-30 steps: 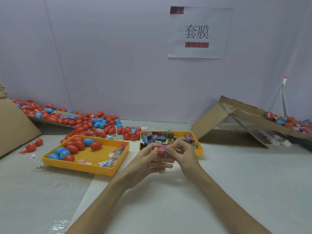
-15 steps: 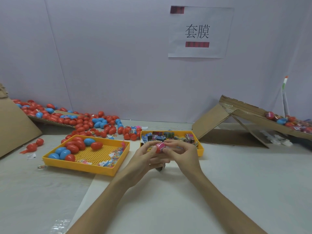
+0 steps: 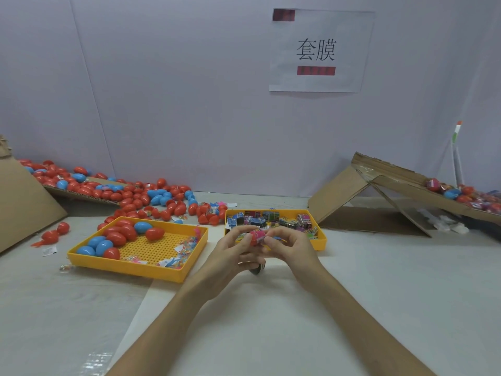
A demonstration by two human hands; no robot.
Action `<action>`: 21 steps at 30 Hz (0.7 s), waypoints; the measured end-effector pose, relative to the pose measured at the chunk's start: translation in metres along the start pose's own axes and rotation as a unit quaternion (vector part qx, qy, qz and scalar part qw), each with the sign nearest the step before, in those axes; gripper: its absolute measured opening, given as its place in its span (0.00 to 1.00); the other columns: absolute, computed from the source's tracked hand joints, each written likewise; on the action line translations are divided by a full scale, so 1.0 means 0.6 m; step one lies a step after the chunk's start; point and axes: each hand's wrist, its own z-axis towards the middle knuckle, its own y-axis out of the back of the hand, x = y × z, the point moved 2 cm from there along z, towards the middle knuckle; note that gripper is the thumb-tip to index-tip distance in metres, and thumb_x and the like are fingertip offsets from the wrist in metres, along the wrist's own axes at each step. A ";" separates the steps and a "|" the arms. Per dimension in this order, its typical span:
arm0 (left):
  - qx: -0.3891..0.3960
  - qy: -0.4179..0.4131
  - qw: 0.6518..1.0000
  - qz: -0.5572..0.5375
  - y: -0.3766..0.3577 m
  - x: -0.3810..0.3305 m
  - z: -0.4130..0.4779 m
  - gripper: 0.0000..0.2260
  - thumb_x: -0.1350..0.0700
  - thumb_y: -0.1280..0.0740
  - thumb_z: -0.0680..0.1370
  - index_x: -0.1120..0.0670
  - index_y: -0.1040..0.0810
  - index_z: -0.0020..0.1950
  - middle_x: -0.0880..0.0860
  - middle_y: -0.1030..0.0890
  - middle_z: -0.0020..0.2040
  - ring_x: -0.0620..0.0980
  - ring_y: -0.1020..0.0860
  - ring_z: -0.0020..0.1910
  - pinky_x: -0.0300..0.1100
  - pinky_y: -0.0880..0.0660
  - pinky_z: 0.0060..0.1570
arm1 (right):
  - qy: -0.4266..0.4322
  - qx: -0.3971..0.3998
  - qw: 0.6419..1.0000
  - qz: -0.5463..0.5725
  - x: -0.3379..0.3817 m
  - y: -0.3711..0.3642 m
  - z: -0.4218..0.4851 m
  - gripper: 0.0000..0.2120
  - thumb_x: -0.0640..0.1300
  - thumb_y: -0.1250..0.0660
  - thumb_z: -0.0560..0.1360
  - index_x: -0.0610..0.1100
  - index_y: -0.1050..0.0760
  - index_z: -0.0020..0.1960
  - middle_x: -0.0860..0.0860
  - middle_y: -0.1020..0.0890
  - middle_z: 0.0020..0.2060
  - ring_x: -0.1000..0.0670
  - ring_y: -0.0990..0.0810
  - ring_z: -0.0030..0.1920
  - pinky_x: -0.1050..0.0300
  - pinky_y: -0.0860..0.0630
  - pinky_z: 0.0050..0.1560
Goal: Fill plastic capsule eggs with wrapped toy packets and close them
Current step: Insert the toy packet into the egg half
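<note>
Both my hands meet in front of the small yellow tray. My left hand (image 3: 230, 253) and my right hand (image 3: 291, 248) together pinch a red capsule egg (image 3: 255, 237) with a pink wrapped packet against it. A dark object peeks out under my left fingers; I cannot tell what it is. The small yellow tray (image 3: 321, 241) holds several wrapped toy packets (image 3: 267, 217). The large yellow tray (image 3: 135, 267) on the left holds red and blue eggs (image 3: 116, 237) and some small packets.
A heap of red and blue eggs (image 3: 141, 196) lies at the back left beside brown cardboard (image 3: 24, 202). A cardboard ramp (image 3: 393, 185) at the right carries wrapped eggs (image 3: 461, 194). A paper sign (image 3: 320, 50) hangs on the wall.
My hands have stayed in nearly the same spot; the egg has been turned and worked between the fingertips, rising slightly toward the small tray.
</note>
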 end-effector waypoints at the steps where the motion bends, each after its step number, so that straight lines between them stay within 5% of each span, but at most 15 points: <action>1: 0.006 0.002 1.000 -0.004 0.000 0.000 0.000 0.19 0.48 0.34 0.78 0.53 0.25 0.67 0.57 0.16 0.46 0.54 0.17 0.44 0.46 0.20 0.49 | 0.001 0.004 1.000 0.004 0.000 -0.001 0.000 0.05 0.33 0.32 0.78 0.31 0.21 0.50 0.38 0.15 0.47 0.43 0.15 0.47 0.49 0.17 0.52; 18: 0.019 0.022 1.000 0.003 -0.003 0.004 0.001 0.15 0.53 0.41 0.85 0.56 0.28 0.71 0.55 0.21 0.40 0.50 0.23 0.40 0.43 0.22 0.46 | 0.021 0.010 1.000 0.000 -0.004 0.003 0.000 0.02 0.36 0.32 0.79 0.38 0.21 0.49 0.44 0.15 0.43 0.45 0.15 0.47 0.49 0.17 0.50; 21: 0.014 0.016 1.000 0.008 -0.003 0.001 0.000 0.15 0.53 0.42 0.86 0.55 0.26 0.70 0.56 0.21 0.40 0.51 0.23 0.40 0.44 0.22 0.46 | -0.022 0.006 0.996 0.088 0.000 0.004 0.003 0.14 0.44 0.28 0.75 0.41 0.21 0.58 0.44 0.15 0.49 0.40 0.15 0.51 0.44 0.17 0.51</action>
